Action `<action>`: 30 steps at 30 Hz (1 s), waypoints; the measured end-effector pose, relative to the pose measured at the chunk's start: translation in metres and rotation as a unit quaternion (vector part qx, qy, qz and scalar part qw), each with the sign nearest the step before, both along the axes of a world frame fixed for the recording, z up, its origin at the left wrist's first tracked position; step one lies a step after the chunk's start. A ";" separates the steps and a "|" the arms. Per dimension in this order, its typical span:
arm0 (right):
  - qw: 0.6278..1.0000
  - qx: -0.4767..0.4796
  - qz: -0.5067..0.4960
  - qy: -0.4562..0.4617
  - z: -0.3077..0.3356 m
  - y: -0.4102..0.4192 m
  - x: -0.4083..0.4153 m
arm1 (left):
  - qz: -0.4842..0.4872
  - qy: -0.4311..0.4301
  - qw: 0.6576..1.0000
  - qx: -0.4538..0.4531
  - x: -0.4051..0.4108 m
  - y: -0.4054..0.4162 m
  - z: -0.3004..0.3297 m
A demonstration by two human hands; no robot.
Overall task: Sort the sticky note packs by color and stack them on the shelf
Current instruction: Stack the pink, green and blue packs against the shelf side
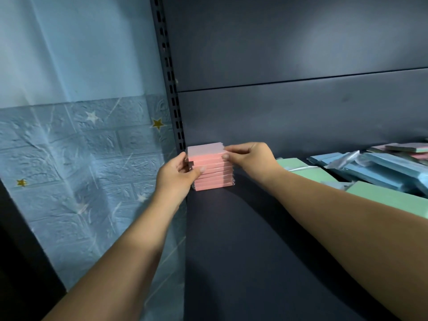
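Observation:
A stack of several pink sticky note packs [212, 172] stands in the back left corner of the dark grey shelf [243, 239]. My left hand [176, 174] grips the stack's left side, thumb on its front face and fingers behind the left edge. My right hand [250, 158] pinches the top pink pack at its right edge, fingers on top and thumb on the front. Green packs [308, 173], blue packs [382, 167] and a few mixed pink and green packs [407, 150] lie unsorted on the shelf's right side.
The shelf's slotted upright [170, 84] rises just left of the stack, with the dark back panel [301, 112] behind it. A blue star-patterned wall [81, 158] lies left of the shelving. Bare shelf surface stretches from the stack toward me.

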State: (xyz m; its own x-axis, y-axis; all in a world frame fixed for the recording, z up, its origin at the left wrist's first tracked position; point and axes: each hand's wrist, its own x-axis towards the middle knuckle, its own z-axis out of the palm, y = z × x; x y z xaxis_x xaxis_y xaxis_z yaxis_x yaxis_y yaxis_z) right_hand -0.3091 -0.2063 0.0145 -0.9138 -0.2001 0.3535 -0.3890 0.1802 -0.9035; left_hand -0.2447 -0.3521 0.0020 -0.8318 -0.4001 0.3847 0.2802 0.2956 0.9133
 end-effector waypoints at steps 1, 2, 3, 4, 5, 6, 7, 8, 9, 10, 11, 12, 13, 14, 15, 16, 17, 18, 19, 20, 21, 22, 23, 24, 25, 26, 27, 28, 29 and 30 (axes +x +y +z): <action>1.000 -0.003 0.003 -0.003 0.000 0.000 -0.001 | -0.005 -0.003 1.000 0.006 0.000 -0.001 0.000; 1.000 -0.008 0.004 -0.006 -0.001 -0.001 -0.001 | -0.010 -0.004 1.000 0.012 -0.001 -0.003 -0.001; 1.000 -0.015 0.006 -0.012 -0.002 -0.001 -0.002 | -0.013 -0.004 1.000 0.017 0.000 -0.003 -0.001; 0.999 -0.025 0.011 -0.018 -0.002 -0.001 -0.003 | -0.014 -0.004 1.000 0.019 0.000 -0.004 0.000; 0.999 -0.035 0.015 -0.025 -0.003 -0.002 -0.004 | -0.015 -0.005 1.000 0.019 0.000 -0.005 0.000; 0.998 -0.044 0.019 -0.031 -0.005 -0.002 -0.006 | -0.017 -0.006 1.000 0.019 0.000 -0.006 0.000; 0.998 -0.051 0.023 -0.037 -0.006 -0.003 -0.008 | -0.022 -0.006 1.000 0.021 0.000 -0.007 0.000; 0.997 -0.055 0.026 -0.041 -0.006 -0.003 -0.008 | -0.028 -0.006 0.999 0.025 -0.001 -0.009 0.000; 0.997 -0.057 0.027 -0.043 -0.006 -0.003 -0.008 | -0.032 -0.006 0.999 0.029 -0.002 -0.010 -0.001; 0.997 -0.059 0.025 -0.045 -0.006 -0.003 -0.008 | -0.035 -0.007 0.999 0.030 -0.003 -0.011 -0.002; 0.997 -0.063 0.021 -0.045 -0.006 -0.003 -0.007 | -0.035 -0.009 0.999 0.029 -0.003 -0.012 -0.003; 0.996 -0.071 0.016 -0.047 -0.006 -0.005 -0.006 | -0.037 -0.013 0.999 0.029 -0.003 -0.012 -0.004; 0.996 -0.079 0.010 -0.050 -0.006 -0.005 -0.004 | -0.040 -0.017 0.998 0.033 -0.003 -0.012 -0.005; 0.995 -0.084 0.005 -0.053 -0.006 -0.006 -0.004 | -0.044 -0.020 0.998 0.039 -0.004 -0.012 -0.005; 0.995 -0.081 0.002 -0.055 -0.006 -0.007 -0.004 | -0.045 -0.018 0.998 0.050 -0.004 -0.011 -0.005; 0.996 -0.073 0.001 -0.057 -0.006 -0.008 -0.003 | -0.036 -0.013 0.997 0.062 -0.005 -0.011 -0.006; 0.996 -0.068 0.002 -0.059 -0.006 -0.008 -0.001 | -0.024 -0.006 0.997 0.070 -0.006 -0.010 -0.006; 0.996 -0.070 0.002 -0.061 -0.005 -0.009 0.000 | -0.014 -0.004 0.997 0.077 -0.007 -0.010 -0.007; 0.995 -0.075 0.001 -0.064 -0.005 -0.010 0.000 | -0.006 -0.001 0.997 0.080 -0.008 -0.009 -0.007; 0.995 -0.079 0.000 -0.064 -0.006 -0.010 0.001 | -0.001 0.001 0.997 0.079 -0.008 -0.008 -0.006; 0.995 -0.082 -0.001 -0.062 -0.006 -0.010 0.001 | 0.003 0.002 0.997 0.075 -0.009 -0.008 -0.006; 0.995 -0.083 -0.002 -0.061 -0.006 -0.010 0.000 | 0.006 0.001 0.998 0.068 -0.009 -0.008 -0.006; 0.995 -0.081 -0.004 -0.060 -0.006 -0.010 -0.001 | 0.008 0.001 0.998 0.064 -0.009 -0.008 -0.005; 0.995 -0.078 -0.006 -0.059 -0.006 -0.010 -0.002 | 0.012 0.000 0.998 0.059 -0.009 -0.008 -0.005; 0.996 -0.075 -0.006 -0.057 -0.007 -0.010 -0.003 | 0.014 -0.004 0.998 0.053 -0.008 -0.008 -0.004; 0.996 -0.072 -0.006 -0.054 -0.007 -0.010 -0.003 | 0.014 -0.009 0.999 0.045 -0.010 -0.010 -0.005; 0.996 -0.070 -0.004 -0.053 -0.007 -0.009 -0.003 | 0.013 -0.011 0.999 0.040 -0.010 -0.010 -0.005; 0.996 -0.070 0.001 -0.052 -0.007 -0.009 -0.002 | 0.012 -0.011 0.999 0.032 -0.011 -0.010 -0.006; 0.996 -0.071 0.006 -0.051 -0.007 -0.008 -0.002 | 0.011 -0.009 0.999 0.030 -0.011 -0.009 -0.007; 0.996 -0.070 0.011 -0.050 -0.006 -0.008 -0.002 | 0.006 -0.010 1.000 0.028 -0.012 -0.010 -0.008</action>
State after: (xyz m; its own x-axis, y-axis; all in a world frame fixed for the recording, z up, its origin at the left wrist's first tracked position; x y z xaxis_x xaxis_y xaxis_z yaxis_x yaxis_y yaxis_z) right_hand -0.3114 -0.2141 0.0082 -0.9417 -0.1759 0.2867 -0.2980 0.0412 -0.9537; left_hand -0.2564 -0.3622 -0.0058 -0.8341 -0.4299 0.3457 0.2592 0.2477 0.9335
